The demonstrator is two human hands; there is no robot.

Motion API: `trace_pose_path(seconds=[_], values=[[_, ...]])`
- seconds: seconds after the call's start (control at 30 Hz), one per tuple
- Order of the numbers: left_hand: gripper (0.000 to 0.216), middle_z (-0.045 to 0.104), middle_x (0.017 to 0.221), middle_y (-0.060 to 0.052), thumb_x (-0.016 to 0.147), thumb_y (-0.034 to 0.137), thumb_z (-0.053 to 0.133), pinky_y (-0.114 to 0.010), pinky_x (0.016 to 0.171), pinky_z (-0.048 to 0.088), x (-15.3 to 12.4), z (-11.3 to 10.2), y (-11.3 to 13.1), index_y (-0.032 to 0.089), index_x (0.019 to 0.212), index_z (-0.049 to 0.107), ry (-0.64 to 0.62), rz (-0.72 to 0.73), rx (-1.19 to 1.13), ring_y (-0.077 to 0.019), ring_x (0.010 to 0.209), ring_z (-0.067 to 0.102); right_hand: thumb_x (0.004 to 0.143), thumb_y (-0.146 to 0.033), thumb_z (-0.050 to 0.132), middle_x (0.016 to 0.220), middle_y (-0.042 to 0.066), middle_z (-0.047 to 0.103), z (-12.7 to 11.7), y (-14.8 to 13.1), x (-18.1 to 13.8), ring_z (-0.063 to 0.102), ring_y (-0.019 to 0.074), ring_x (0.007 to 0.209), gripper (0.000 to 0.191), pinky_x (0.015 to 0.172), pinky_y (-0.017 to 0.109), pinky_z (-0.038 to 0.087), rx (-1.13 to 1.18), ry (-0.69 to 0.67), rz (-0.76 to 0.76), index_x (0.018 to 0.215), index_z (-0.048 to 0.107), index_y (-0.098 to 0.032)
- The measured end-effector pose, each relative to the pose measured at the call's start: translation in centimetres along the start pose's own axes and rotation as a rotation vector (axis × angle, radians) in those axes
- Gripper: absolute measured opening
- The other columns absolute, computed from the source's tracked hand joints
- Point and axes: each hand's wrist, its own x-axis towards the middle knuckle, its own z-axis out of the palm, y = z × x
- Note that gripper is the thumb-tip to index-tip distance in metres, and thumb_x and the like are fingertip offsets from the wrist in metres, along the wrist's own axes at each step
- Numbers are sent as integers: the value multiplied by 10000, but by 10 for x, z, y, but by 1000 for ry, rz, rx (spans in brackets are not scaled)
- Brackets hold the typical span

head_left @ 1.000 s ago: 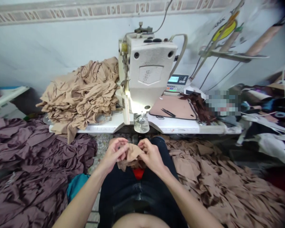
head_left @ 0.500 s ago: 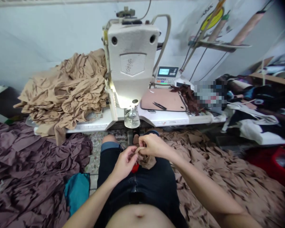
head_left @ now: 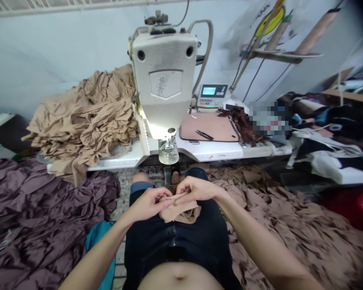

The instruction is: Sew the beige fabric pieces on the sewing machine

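Note:
Over my lap, both hands grip a piece of tan fabric [head_left: 181,213] by its upper edge. My left hand [head_left: 149,203] pinches the edge on the left, while my right hand [head_left: 196,189] pinches it a short way to the right. The rest of the fabric hangs down in folds onto my dark shorts [head_left: 172,237]. Just beyond my hands stands a white sewing machine [head_left: 166,80], its narrow arm end [head_left: 168,155] lit by a lamp. Nothing lies under its needle that I can make out.
Tan fabric pieces [head_left: 84,121] are heaped left of the machine. Black thread snips [head_left: 204,135] lie on a pink mat [head_left: 187,125] at the right. Purple fabric [head_left: 48,225] fills the floor on the left, brown fabric [head_left: 275,225] on the right. Thread cones [head_left: 317,32] stand on a rack.
My hands have moved apart and spread the fabric's edge between them. The fabric, bunched up before, now opens out wider over my lap. A red patch beneath it is now covered.

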Motion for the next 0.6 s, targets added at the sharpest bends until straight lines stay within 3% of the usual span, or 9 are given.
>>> trace_pose_path(seconds=[0.17,0.3,0.43,0.5,0.6], values=[[340,702,796,-43,990,446,677,-233,661,447,2,-10,-3,124,922,761,18,1,-149,-140,706,575,762,-531,924,692,-20,638,2,-12,2,503,112,625,426,578,230,388,53,171,-73,806,758,-140],[381,628,697,-5,916,502,777,-203,554,390,4,-9,-9,127,869,729,199,-42,-260,-109,601,516,763,-558,915,632,-36,580,10,-12,2,438,96,556,444,506,226,312,137,366,-85,786,735,-152],[447,565,711,45,896,482,814,-180,485,354,3,-11,-8,163,1200,740,355,31,-370,-74,516,449,763,-615,885,571,-46,529,23,-10,1,380,86,492,486,453,231,255,202,607,-88,760,722,-157],[451,597,741,23,945,475,757,-188,465,348,2,-16,-4,176,1283,756,343,100,-318,-78,506,458,774,-623,869,575,-38,535,30,-12,-2,379,89,485,488,443,237,256,200,679,-95,739,715,-161],[319,713,813,-61,1013,409,675,-229,587,460,2,-24,2,170,1130,850,363,208,-50,-153,678,624,843,-563,830,634,-8,579,39,-21,-10,447,113,540,429,491,253,327,104,763,-152,724,717,-166]])
